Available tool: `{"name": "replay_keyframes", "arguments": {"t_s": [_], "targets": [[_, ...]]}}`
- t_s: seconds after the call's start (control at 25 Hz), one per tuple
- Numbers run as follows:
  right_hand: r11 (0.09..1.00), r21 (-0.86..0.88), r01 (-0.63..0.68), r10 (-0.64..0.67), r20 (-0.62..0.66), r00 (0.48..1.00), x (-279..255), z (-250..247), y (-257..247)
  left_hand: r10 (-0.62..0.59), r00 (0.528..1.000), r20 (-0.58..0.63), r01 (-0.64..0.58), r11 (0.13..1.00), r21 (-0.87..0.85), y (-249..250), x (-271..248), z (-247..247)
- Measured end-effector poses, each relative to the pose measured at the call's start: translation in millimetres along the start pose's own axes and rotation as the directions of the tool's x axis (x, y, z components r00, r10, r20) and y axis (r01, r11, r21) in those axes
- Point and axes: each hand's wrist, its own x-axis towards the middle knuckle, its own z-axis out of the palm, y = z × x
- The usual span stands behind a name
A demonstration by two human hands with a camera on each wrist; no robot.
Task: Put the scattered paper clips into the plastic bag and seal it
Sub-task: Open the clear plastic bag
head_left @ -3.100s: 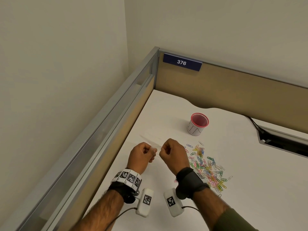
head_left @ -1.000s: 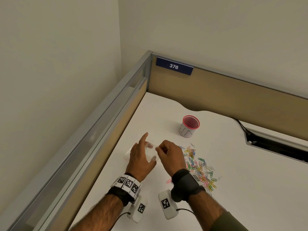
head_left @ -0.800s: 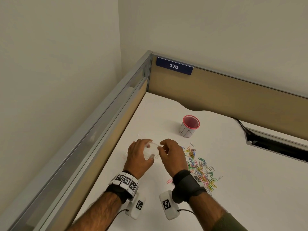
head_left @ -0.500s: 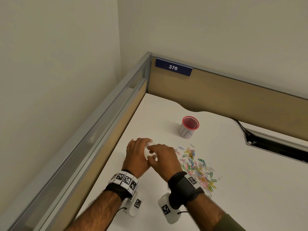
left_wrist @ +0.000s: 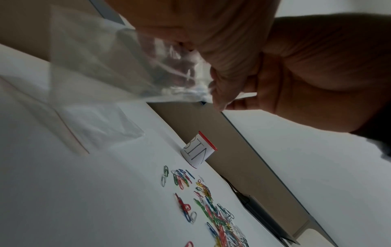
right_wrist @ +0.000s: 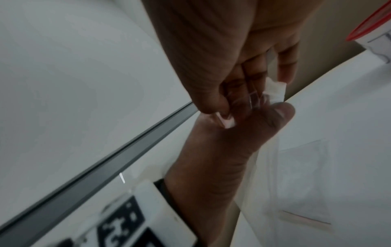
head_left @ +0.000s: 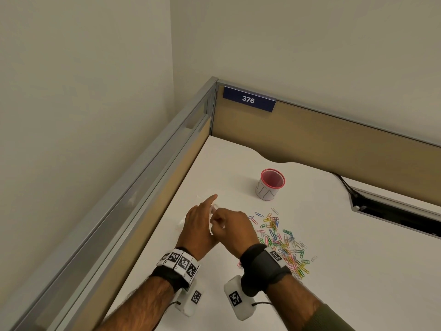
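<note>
A clear plastic bag (head_left: 211, 220) hangs between my two hands just above the white desk (head_left: 358, 271). My left hand (head_left: 202, 220) holds one side of the bag with its thumb, its index finger pointing straight ahead. My right hand (head_left: 223, 222) pinches the bag's top edge (right_wrist: 275, 91) with curled fingertips, pressed close against the left hand. In the left wrist view the bag (left_wrist: 118, 66) droops left from the fingers and looks empty. The coloured paper clips (head_left: 284, 244) lie scattered on the desk to the right of my right hand, also seen in the left wrist view (left_wrist: 215, 217).
A red-rimmed white cup (head_left: 270, 186) stands behind the clips. A flat clear sheet with a thin red line (left_wrist: 84, 133) lies on the desk under the bag. Partition walls (head_left: 148, 182) close the left and back. A cable slot (head_left: 393, 211) opens at the right.
My right hand has moved left, up against the left hand, and pinches the bag's edge. The left index finger curled round the bag, then straightened again.
</note>
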Motion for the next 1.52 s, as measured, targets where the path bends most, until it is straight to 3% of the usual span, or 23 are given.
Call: {"name": "replay_keyframes", "arguments": {"t_s": [0.12,0.24,0.36,0.68,0.88,1.12,1.28,1.44,1.52], "targets": [[0.981,0.189,-0.041,0.051,-0.052,0.997,-2,0,2,-0.032,0.999,-0.028,0.033,0.999,0.018,-13,3,-1],[0.966,0.254,-0.043,0.042,0.007,0.999,-3,-3,5,0.043,0.997,-0.059,-0.039,0.996,0.074,-17,3,-1],[0.99,0.138,0.011,-0.027,0.112,0.993,-5,-7,7,0.13,0.986,-0.099,-0.12,0.988,0.099,-12,5,3],[0.99,0.133,-0.043,0.025,0.134,0.991,-9,-19,2,0.017,1.0,-0.017,-0.019,0.995,-0.094,-8,2,7],[0.999,-0.047,0.018,-0.01,0.162,0.987,-16,-25,-7,0.045,0.998,0.035,-0.042,0.995,-0.09,-1,-3,13],[0.998,-0.052,0.045,-0.038,0.136,0.99,-24,-25,-11,0.027,0.999,-0.017,-0.029,0.993,-0.112,7,-8,14],[0.997,-0.064,0.051,-0.042,0.135,0.99,-31,-25,-15,-0.033,0.999,0.009,0.035,0.971,-0.235,5,-14,12],[0.996,0.038,0.083,-0.085,0.052,0.995,-41,-28,-15,0.021,0.997,-0.068,-0.035,0.975,-0.217,11,-18,8],[0.993,0.065,0.093,-0.096,0.032,0.995,-45,-29,-12,0.001,0.998,-0.066,-0.023,0.944,-0.33,17,-20,5]]}}
